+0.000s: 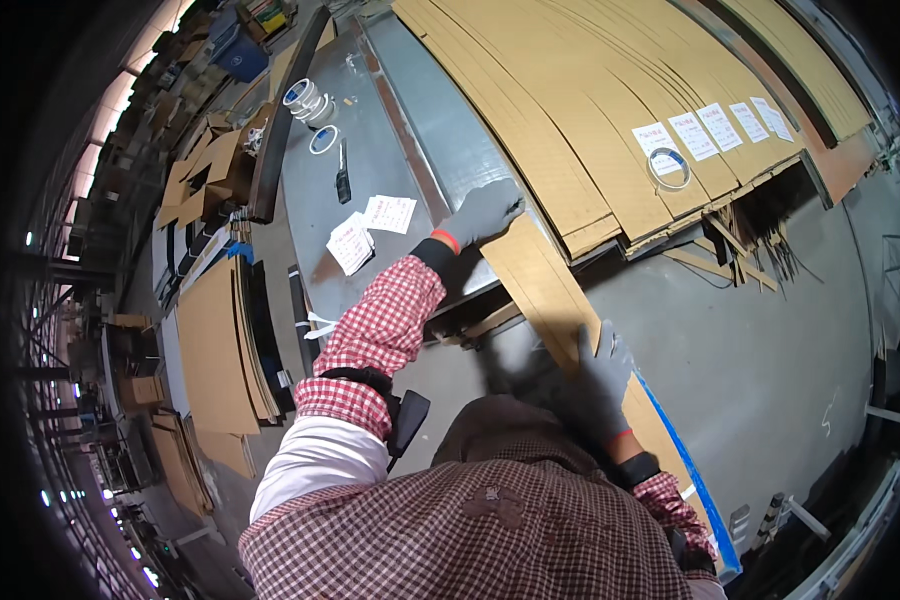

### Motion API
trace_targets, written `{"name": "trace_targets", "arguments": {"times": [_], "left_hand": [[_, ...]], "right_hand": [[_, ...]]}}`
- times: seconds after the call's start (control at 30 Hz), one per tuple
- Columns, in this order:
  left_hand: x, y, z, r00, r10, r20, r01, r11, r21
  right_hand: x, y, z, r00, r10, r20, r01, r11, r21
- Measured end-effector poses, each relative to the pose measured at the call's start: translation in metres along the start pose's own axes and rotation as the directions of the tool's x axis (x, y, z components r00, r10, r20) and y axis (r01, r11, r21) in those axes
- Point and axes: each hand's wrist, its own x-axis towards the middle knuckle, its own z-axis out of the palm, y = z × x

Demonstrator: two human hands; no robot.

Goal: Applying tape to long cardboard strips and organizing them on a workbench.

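A long brown cardboard strip (538, 278) slants from the table edge toward my body. My left hand (480, 212), in a grey glove, grips its far end with curled fingers at the table's edge. Lower down, my right hand (606, 385), also gloved in grey, is closed around the strip's near part, thumb along its face. Left of my left hand, printed white paper slips (390, 213) lie on the grey metal tabletop (395, 130). Beyond them are a slim black tool (343, 178), a loose tape roll (323, 139) and a stack of tape rolls (308, 100).
Large cardboard sheets (560, 120) cover the table's right side, bearing white labels and another tape roll (668, 168). Cardboard scraps (735, 250) stick out beneath them. A blue-edged cardboard piece (685, 440) is beside my right arm. Cardboard panels (215, 350) lean at left.
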Motion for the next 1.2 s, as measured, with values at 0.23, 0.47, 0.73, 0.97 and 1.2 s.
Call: {"name": "trace_targets", "arguments": {"times": [0.23, 0.47, 0.73, 0.97, 1.2], "left_hand": [[-0.055, -0.029, -0.035, 0.941, -0.197, -0.276, 0.148, 0.971, -0.188], [-0.016, -0.006, -0.008, 0.972, 0.085, -0.218, -0.091, 0.996, -0.014], [0.048, -0.012, -0.018, 0.936, -0.024, 0.350, 0.095, 0.978, -0.186], [0.018, -0.015, -0.008, 0.971, 0.029, 0.239, -0.020, 0.999, -0.042], [-0.002, -0.021, -0.036, 0.993, -0.117, 0.009, 0.117, 0.991, -0.064]], "right_hand": [[0.000, -0.007, -0.003, 0.999, 0.020, 0.041, -0.018, 0.998, -0.061], [-0.006, 0.009, 0.025, 1.000, -0.017, -0.019, 0.012, 0.969, -0.249], [-0.007, 0.010, 0.021, 1.000, -0.018, -0.024, 0.012, 0.977, -0.211], [-0.002, -0.003, 0.004, 0.996, 0.055, 0.071, -0.054, 0.998, -0.026], [0.000, -0.005, -0.004, 0.998, 0.048, 0.037, -0.049, 0.999, 0.018]]}}
